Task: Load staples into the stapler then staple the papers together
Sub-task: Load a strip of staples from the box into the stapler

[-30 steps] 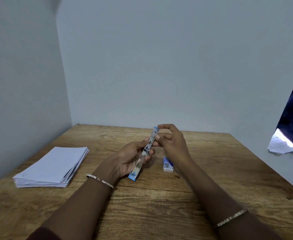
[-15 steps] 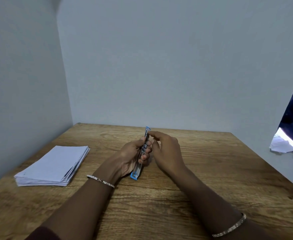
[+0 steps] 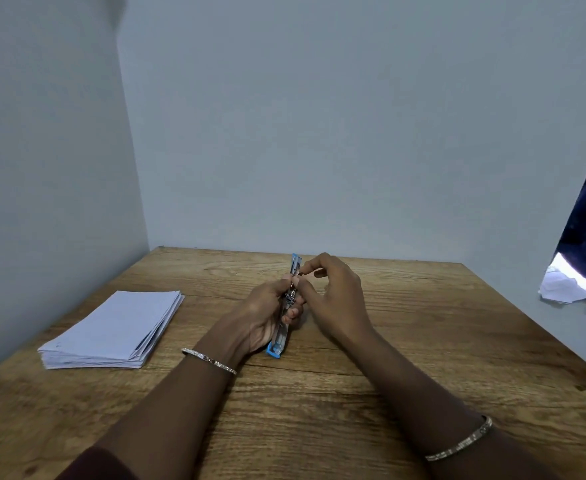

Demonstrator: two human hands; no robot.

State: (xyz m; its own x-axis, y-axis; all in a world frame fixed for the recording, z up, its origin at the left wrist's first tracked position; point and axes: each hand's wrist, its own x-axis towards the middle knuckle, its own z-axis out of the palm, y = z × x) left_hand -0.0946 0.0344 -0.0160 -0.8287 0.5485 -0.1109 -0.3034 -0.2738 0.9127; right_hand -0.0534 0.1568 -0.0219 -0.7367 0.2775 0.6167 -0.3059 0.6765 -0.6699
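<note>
Holding the stapler [image 3: 289, 298] off the desk [image 3: 319, 417], the left hand [image 3: 264, 317] has its fingers curled round the middle of the tool. The stapler stands nearly on end, tilted away from the person, with its blue lower tip close above the wood and its upper end pointing at the far wall. The right hand [image 3: 336, 299] comes in from the side. Its thumb and forefinger are pinched together at the upper part of the stapler, and the other fingers are loosely bent behind them. Whether a strip of staples sits between those fingertips is too small to tell, and so is whether the magazine is open.

By the look of it, the loading step is in hand and the stapling has not begun. The stack of papers [image 3: 115, 330] lies untouched at the left side of the desk, well apart from both hands.

The next move probably calls for fine work from the right fingertips, seating the staples straight in the channel and then pressing the top shut. The left hand has to keep the body steady, since a tilted strip could jam. After that the stapler has to travel left to a corner of the stack.
</note>
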